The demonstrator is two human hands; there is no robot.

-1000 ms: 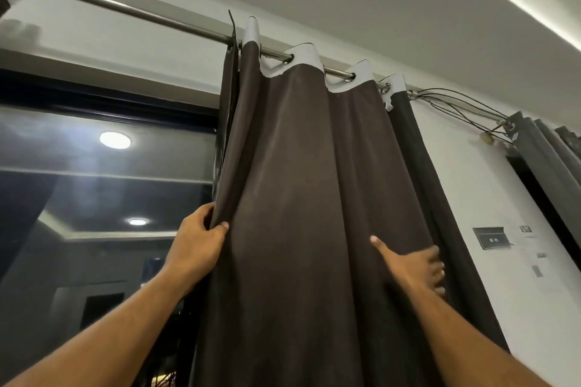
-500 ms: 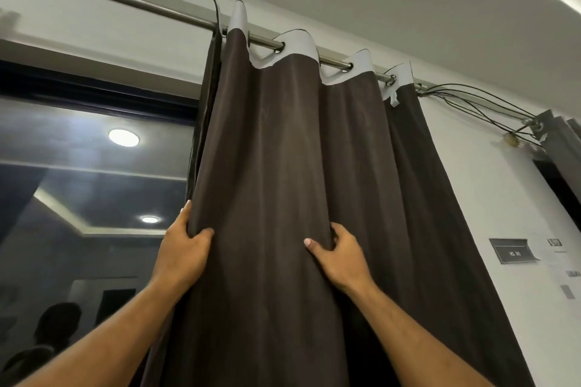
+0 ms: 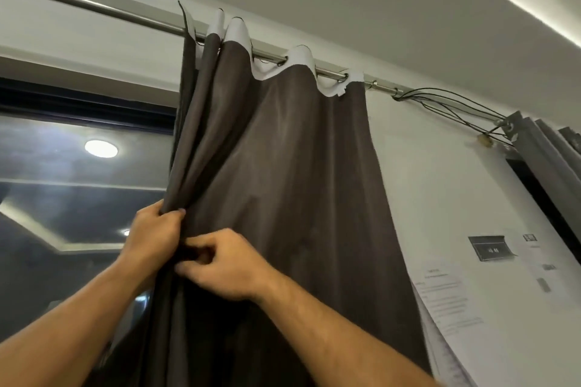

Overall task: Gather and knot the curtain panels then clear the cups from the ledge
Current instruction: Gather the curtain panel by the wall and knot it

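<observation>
A dark brown curtain panel [image 3: 283,166] with a white top band hangs by rings from a steel rod [image 3: 94,8]. Its left folds are bunched together. My left hand [image 3: 154,236] grips the curtain's left edge, fingers wrapped around the gathered folds. My right hand [image 3: 226,264] sits right beside it, just below, pinching a fold of the same cloth. The two hands touch. No cups or ledge are in view.
A dark window [image 3: 78,198] reflecting ceiling lights lies to the left. A white wall [image 3: 440,198] on the right carries a small dark plate [image 3: 490,248] and papers. Loose cables [image 3: 446,107] run from the rod's end to a grey curtain [image 3: 547,154] at far right.
My right hand has moved left across the curtain to meet my left hand, pulling the folds together. The curtain's top rings have slid closer at the left.
</observation>
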